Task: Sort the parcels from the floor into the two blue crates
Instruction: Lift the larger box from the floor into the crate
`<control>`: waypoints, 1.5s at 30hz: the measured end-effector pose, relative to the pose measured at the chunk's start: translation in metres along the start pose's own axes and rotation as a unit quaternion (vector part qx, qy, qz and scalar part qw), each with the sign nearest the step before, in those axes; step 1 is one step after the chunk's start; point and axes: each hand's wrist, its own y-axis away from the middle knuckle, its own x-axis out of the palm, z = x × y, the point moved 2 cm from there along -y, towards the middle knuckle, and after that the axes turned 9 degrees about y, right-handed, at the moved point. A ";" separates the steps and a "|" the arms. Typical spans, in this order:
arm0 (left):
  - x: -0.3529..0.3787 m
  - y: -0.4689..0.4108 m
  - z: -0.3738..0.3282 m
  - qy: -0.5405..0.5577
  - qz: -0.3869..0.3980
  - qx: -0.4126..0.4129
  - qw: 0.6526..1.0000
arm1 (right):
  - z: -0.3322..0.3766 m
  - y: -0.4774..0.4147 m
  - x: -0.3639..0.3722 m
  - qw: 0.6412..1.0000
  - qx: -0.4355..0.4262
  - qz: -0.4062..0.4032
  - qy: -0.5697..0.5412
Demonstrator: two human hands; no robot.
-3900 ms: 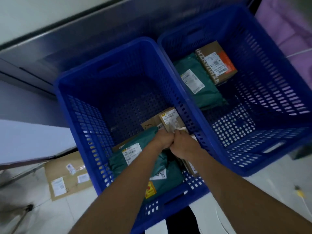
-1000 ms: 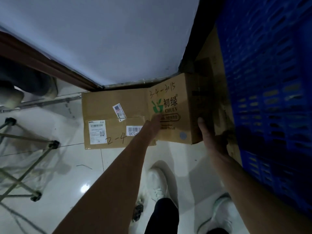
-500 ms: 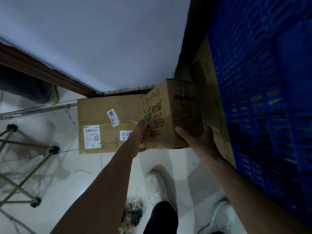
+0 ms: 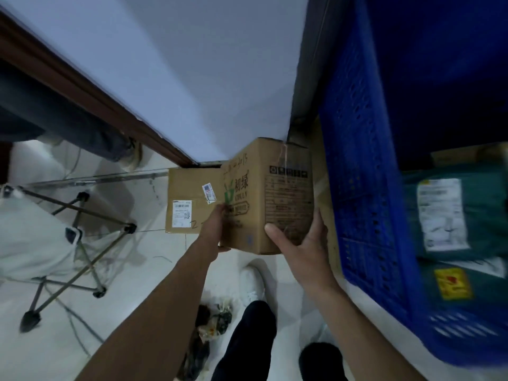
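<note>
I hold a brown cardboard box (image 4: 270,193) with green print and handwriting, lifted off the floor. My left hand (image 4: 213,229) presses its left face and my right hand (image 4: 305,240) grips its right lower corner. A flat cardboard parcel (image 4: 189,204) with white labels lies on the floor behind it, partly hidden. On the right stands a blue crate (image 4: 365,188); a green mailer bag (image 4: 450,213) with a white label lies inside. Another cardboard sheet (image 4: 321,171) leans between the box and the crate.
A white panel (image 4: 178,72) with a brown edge overhangs the floor. A folding metal stand (image 4: 82,243) with white fabric is at the left. My white shoe (image 4: 251,279) and a dark crumpled bag (image 4: 211,325) are on the tiled floor below.
I have left the crate and turned to the floor at its left. Both hands closed on the brown box and raised it, turning its right face toward me; the crate's inside came into view.
</note>
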 end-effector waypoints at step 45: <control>0.240 0.496 -0.044 -0.238 0.042 0.425 0.872 | -0.001 0.246 -0.427 0.930 -0.123 -0.256 -0.235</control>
